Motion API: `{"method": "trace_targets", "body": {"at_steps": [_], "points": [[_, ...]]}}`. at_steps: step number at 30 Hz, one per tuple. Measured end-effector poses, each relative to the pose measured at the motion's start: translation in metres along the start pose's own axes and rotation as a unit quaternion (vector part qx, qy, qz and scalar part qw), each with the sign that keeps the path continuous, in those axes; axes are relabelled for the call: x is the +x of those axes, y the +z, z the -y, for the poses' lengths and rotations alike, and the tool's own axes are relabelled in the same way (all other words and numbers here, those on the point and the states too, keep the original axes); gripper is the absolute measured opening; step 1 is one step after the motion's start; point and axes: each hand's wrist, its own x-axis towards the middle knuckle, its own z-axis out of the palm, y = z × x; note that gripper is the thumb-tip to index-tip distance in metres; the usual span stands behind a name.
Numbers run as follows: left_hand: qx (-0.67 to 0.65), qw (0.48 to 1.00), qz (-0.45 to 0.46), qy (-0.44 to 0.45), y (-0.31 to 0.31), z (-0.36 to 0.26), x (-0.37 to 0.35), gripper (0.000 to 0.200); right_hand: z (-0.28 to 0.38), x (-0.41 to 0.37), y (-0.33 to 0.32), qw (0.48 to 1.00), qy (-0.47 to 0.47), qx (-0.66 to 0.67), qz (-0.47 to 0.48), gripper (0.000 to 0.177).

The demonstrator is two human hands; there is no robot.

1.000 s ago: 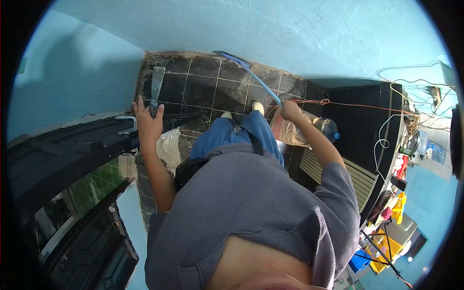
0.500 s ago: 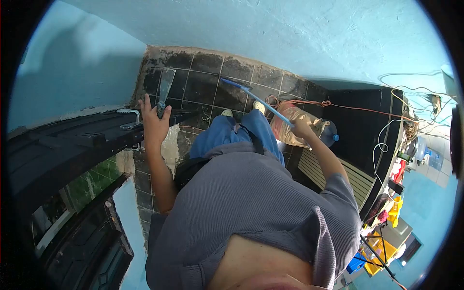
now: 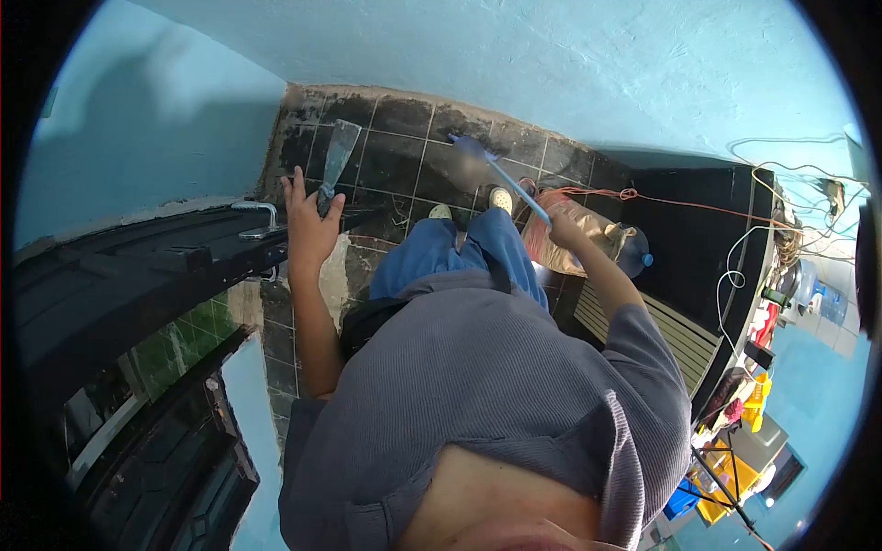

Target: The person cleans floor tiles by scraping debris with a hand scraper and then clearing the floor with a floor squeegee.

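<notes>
Blue tool [image 3: 516,185] nearer floor edge [image 3: 432,98]

At left we see a black door [image 3: 138,286] fitted with a silver handle [image 3: 261,220]; nearer, beyond its edge, lie green tiles [image 3: 197,332] and a dark panelled surface [image 3: 170,468]. At right we note a tan and reddish sack [image 3: 544,246], with a capped blue bottle [image 3: 634,253] just beside it. Next to these we find a black cabinet [image 3: 689,207] and a pale slatted panel [image 3: 663,342]. An orange cord [image 3: 694,201], knotted once, crosses the cabinet, while a white cord [image 3: 732,277] loops near its edge. Farther right and nearer, we observe a yellow basket [image 3: 756,402], a blue container [image 3: 681,499] and thin black legs [image 3: 730,497].
</notes>
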Motion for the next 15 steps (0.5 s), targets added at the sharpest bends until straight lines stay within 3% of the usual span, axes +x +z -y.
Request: {"method": "trace_targets", "body": {"at_steps": [4, 6, 8, 10, 12, 14, 15], "points": [[0.003, 1.000, 0.003, -0.003, 0.007, 0.015, 0.000, 0.039, 0.002, -0.052, -0.025, 0.999, -0.022, 0.039, 0.001, 0.024], [0.006, 1.000, 0.007, 0.001, 0.008, 0.017, 0.001, 0.039, 0.019, -0.081, -0.055, 0.996, 0.011, 0.087, 0.002, 0.030], [0.009, 1.000, 0.011, 0.005, 0.010, 0.017, 0.002, 0.039, 0.018, -0.090, -0.056, 0.997, -0.026, 0.066, -0.017, 0.034], [0.009, 1.000, 0.011, 0.013, 0.013, 0.016, 0.002, 0.038, 0.044, -0.101, -0.071, 0.992, 0.043, 0.122, 0.008, 0.033], [0.003, 0.999, 0.039, 0.017, 0.020, 0.017, 0.002, 0.038, 0.052, -0.091, -0.066, 0.983, 0.043, 0.174, 0.029, 0.032], [-0.004, 0.998, 0.064, 0.016, 0.026, 0.018, -0.002, 0.037, 0.062, -0.073, -0.060, 0.893, 0.073, 0.434, 0.098, 0.032], [-0.011, 0.993, 0.114, 0.021, 0.028, 0.018, -0.004, 0.037, 0.069, -0.062, -0.061, 0.896, 0.068, 0.428, 0.101, 0.032]]}}
